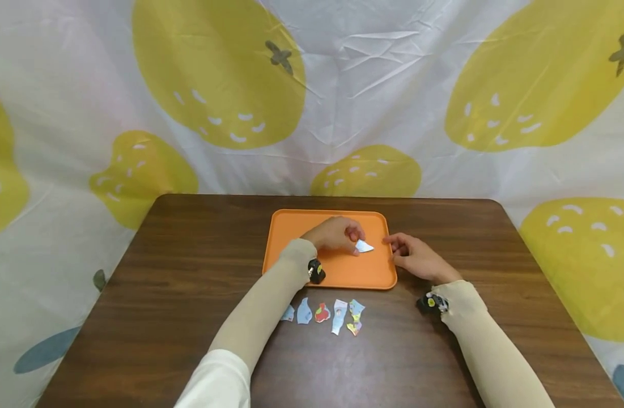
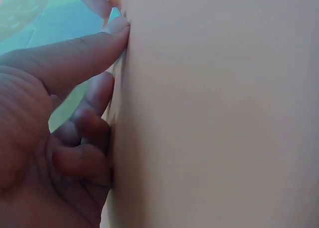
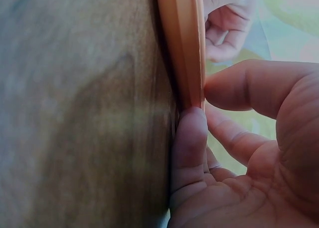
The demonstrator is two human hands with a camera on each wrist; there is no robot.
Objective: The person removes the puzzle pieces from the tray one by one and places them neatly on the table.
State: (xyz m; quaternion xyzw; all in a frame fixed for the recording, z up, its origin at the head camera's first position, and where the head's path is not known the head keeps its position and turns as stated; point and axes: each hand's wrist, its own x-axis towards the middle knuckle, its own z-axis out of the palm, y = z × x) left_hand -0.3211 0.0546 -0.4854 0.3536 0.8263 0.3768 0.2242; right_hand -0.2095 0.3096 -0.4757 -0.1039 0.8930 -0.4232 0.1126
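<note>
An orange tray (image 1: 301, 224) lies near the back of the brown table. Over its right half my left hand (image 1: 337, 233) holds a small pale, pointed flat piece (image 1: 364, 246) between thumb and index finger, low against the tray floor. In the left wrist view, the bluish tip of that piece (image 2: 114, 12) sticks out past the thumb; the index finger is mostly hidden. At the tray's right rim, my right hand (image 1: 419, 258) has its thumb (image 3: 189, 143) against the outer wall and its index finger (image 3: 239, 86) on the rim edge.
In front of the tray several flat, irregular picture pieces lie in a row, among them a red one (image 1: 322, 313), a light blue one (image 1: 304, 311) and a multicoloured one (image 1: 355, 317). My left forearm partly covers the leftmost piece (image 1: 288, 313). A lemon-print curtain (image 1: 337, 102) hangs behind the table (image 1: 199, 249).
</note>
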